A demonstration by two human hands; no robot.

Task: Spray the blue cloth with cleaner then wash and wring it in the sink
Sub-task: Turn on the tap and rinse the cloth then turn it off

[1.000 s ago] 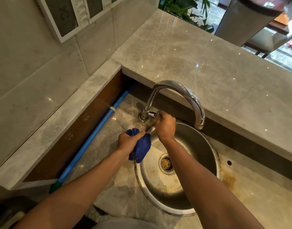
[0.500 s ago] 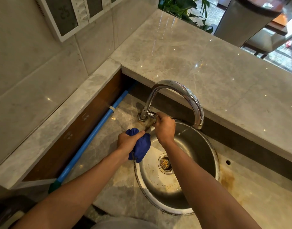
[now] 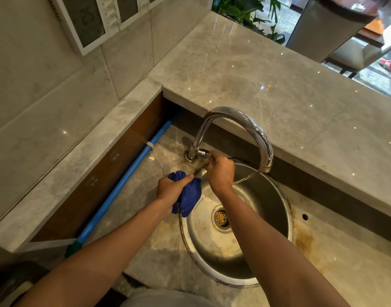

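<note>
Water (image 3: 245,178) could splash past the sink (image 3: 288,218) if my right hand (image 3: 220,171), curled round the tap handle, overturns it while my left hand (image 3: 171,189) grips the bunched blue cloth (image 3: 189,197).

Warm, dim indoor light; daylight enters beyond far right corner of worktop (image 3: 278,89). Pinpoint glints speckle polished stone. Glare streak along tap (image 3: 252,127). Near left corner deep in shadow. Wide-angle bending at edges; focus sharp.
</note>
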